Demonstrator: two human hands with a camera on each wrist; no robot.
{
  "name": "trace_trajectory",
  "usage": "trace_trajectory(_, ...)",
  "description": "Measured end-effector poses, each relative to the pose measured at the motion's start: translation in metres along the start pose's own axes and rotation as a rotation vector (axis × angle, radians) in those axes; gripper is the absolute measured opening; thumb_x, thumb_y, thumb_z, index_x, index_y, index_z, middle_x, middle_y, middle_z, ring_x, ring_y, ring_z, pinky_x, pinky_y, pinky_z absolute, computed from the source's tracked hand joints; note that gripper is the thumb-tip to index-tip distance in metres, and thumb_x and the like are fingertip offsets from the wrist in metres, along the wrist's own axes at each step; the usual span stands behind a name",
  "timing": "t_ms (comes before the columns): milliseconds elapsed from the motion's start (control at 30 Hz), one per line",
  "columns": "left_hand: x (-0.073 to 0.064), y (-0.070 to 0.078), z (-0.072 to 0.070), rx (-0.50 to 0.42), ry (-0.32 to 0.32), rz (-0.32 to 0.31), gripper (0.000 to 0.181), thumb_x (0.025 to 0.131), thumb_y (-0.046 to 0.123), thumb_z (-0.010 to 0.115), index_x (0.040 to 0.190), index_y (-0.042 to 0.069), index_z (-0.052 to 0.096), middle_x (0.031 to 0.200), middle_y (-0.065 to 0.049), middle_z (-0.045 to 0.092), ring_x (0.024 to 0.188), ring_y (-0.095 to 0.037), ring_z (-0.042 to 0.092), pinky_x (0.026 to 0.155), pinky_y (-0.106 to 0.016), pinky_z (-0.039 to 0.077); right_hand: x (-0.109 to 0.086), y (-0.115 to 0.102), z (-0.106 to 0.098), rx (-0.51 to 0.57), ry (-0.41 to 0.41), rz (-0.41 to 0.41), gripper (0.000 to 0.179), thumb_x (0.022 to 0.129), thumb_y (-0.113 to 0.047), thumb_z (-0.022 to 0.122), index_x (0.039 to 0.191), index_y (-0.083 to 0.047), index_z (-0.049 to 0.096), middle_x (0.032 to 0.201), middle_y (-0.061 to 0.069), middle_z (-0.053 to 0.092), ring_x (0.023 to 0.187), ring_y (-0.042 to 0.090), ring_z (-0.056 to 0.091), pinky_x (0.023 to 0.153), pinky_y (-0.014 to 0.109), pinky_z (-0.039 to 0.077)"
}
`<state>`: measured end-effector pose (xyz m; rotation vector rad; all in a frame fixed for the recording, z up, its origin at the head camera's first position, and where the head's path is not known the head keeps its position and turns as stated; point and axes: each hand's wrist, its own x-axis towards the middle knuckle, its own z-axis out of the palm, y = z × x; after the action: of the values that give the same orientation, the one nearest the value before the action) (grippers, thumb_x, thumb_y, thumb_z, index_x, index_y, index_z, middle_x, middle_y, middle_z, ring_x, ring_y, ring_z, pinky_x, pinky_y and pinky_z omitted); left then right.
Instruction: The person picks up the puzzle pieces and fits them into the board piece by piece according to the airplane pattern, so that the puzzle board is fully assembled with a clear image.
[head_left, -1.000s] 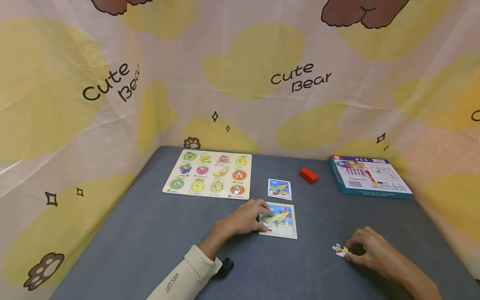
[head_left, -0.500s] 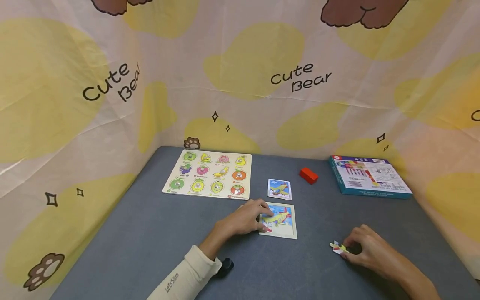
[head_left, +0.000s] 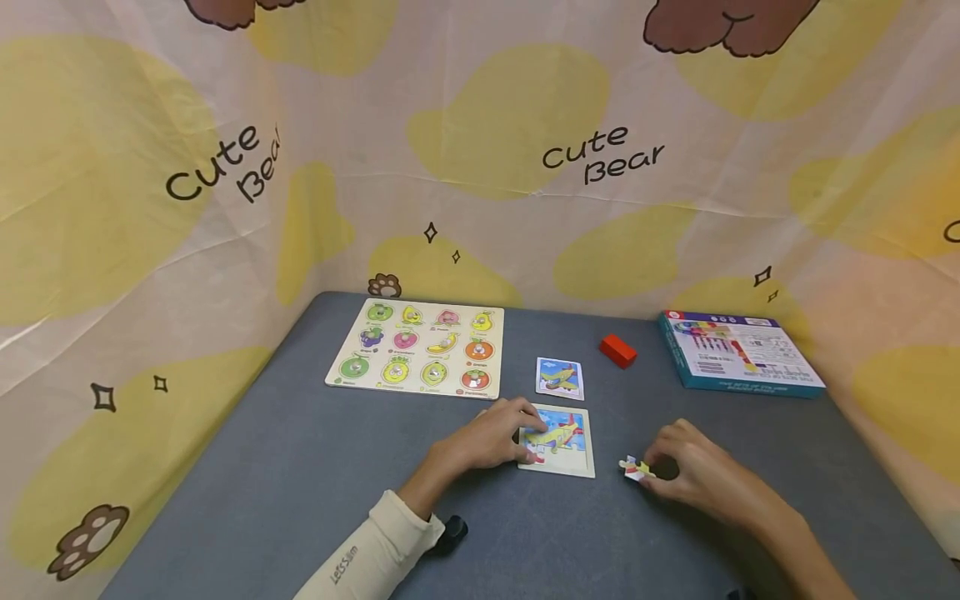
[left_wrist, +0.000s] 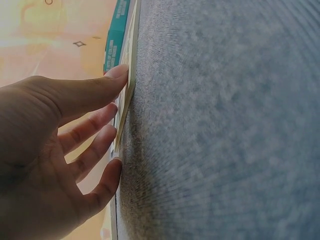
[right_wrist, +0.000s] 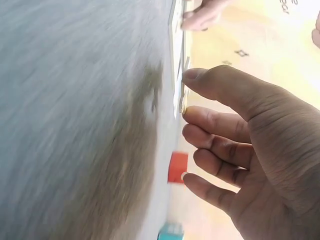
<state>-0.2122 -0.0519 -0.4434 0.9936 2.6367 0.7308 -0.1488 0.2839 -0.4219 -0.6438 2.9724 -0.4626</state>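
In the head view, my right hand (head_left: 697,468) pinches a jigsaw piece (head_left: 636,469) printed in yellow, red and white between thumb and fingers, just above the table to the right of the puzzle tray. That square wooden puzzle tray (head_left: 590,454) holds a partly filled airplane picture, its lower strip bare wood. On its left side rest the thumb and fingertips of my left hand (head_left: 491,435), spread and lightly bent. From the left wrist, the thumb (left_wrist: 117,72) lies on the edge of the tray (left_wrist: 131,80). The right wrist view shows the piece (right_wrist: 184,100) edge-on at the fingertips.
Behind the tray lies a small airplane picture card (head_left: 559,379). A fruit puzzle board (head_left: 420,350) is at the back left. To the right are a red block (head_left: 618,351) and a flat teal-edged box (head_left: 742,354). A printed cloth (head_left: 480,167) walls the table.
My right hand has carried the jigsaw piece left and away from me, closer to the puzzle tray. My left hand has stayed in place on the tray.
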Motion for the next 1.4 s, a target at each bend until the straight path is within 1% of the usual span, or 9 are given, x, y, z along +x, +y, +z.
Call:
trace_trajectory(233, -0.001, 0.0, -0.001, -0.006, -0.008, -0.013, 0.044, 0.095, 0.022, 0.082, 0.138, 0.019, 0.073, 0.142, 0.001, 0.06, 0.126, -0.019, 0.052, 0.106, -0.041, 0.044, 0.026, -0.017, 0.01, 0.003, 0.071, -0.123, 0.016, 0.086, -0.034, 0.089, 0.094, -0.029, 0.076, 0.096, -0.019, 0.062, 0.099, 0.007, 0.049, 0.08, 0.029, 0.051)
trace_trajectory(400, -0.001, 0.0, -0.001, -0.011, 0.001, -0.005, 0.044, 0.095, 0.021, 0.082, 0.137, 0.018, 0.073, 0.141, 0.001, 0.06, 0.126, -0.02, 0.053, 0.105, -0.041, 0.044, 0.043, -0.029, 0.017, 0.021, 0.071, -0.185, 0.016, 0.087, -0.035, 0.088, 0.095, -0.026, 0.077, 0.096, -0.017, 0.062, 0.098, 0.008, 0.049, 0.079, 0.029, 0.051)
trace_trajectory(567, -0.001, 0.001, -0.001, -0.006, 0.004, -0.003, 0.043, 0.095, 0.021, 0.082, 0.137, 0.019, 0.074, 0.14, 0.001, 0.061, 0.124, -0.019, 0.053, 0.105, -0.04, 0.044, 0.055, -0.039, 0.023, 0.031, 0.071, -0.245, 0.017, 0.087, -0.034, 0.088, 0.094, -0.023, 0.077, 0.094, -0.015, 0.061, 0.098, 0.009, 0.05, 0.082, 0.031, 0.051)
trace_trajectory(700, -0.001, 0.001, -0.001, -0.007, 0.005, 0.002, 0.042, 0.094, 0.02, 0.082, 0.136, 0.018, 0.074, 0.14, 0.001, 0.061, 0.124, -0.02, 0.053, 0.104, -0.04, 0.044, 0.062, -0.045, 0.027, 0.048, 0.063, -0.258, 0.018, 0.087, -0.032, 0.089, 0.094, -0.021, 0.077, 0.095, -0.013, 0.063, 0.1, 0.009, 0.051, 0.084, 0.033, 0.052)
trace_trajectory(933, -0.001, 0.0, -0.001, -0.017, 0.002, -0.002, 0.043, 0.095, 0.019, 0.081, 0.136, 0.017, 0.074, 0.139, 0.001, 0.061, 0.125, -0.02, 0.053, 0.105, -0.041, 0.044, 0.07, -0.054, 0.032, 0.048, 0.042, -0.243, 0.017, 0.086, -0.031, 0.089, 0.094, -0.019, 0.079, 0.097, -0.013, 0.065, 0.1, 0.01, 0.052, 0.084, 0.033, 0.052)
trace_trajectory(1100, 0.0, 0.0, -0.001, -0.021, 0.004, 0.005, 0.043, 0.095, 0.019, 0.082, 0.136, 0.016, 0.074, 0.139, 0.001, 0.061, 0.125, -0.02, 0.053, 0.105, -0.04, 0.044, 0.072, -0.055, 0.034, 0.042, 0.015, -0.22, 0.018, 0.086, -0.032, 0.089, 0.094, -0.019, 0.079, 0.101, -0.01, 0.067, 0.102, 0.013, 0.054, 0.087, 0.038, 0.054)
trace_trajectory(1200, 0.0, -0.001, -0.001, -0.018, 0.003, 0.007, 0.043, 0.095, 0.019, 0.081, 0.137, 0.016, 0.073, 0.139, 0.0, 0.061, 0.125, -0.02, 0.054, 0.105, -0.041, 0.044, 0.073, -0.056, 0.034, 0.035, 0.01, -0.221, 0.018, 0.086, -0.032, 0.089, 0.095, -0.019, 0.08, 0.102, -0.009, 0.068, 0.103, 0.014, 0.055, 0.089, 0.04, 0.054)
trace_trajectory(1400, 0.0, -0.001, -0.001, -0.019, -0.002, 0.001, 0.043, 0.095, 0.02, 0.081, 0.137, 0.016, 0.073, 0.141, 0.001, 0.06, 0.125, -0.02, 0.053, 0.104, -0.041, 0.045, 0.074, -0.056, 0.034, 0.03, 0.007, -0.235, 0.021, 0.087, -0.032, 0.089, 0.098, -0.017, 0.081, 0.104, -0.008, 0.068, 0.103, 0.014, 0.055, 0.088, 0.04, 0.053)
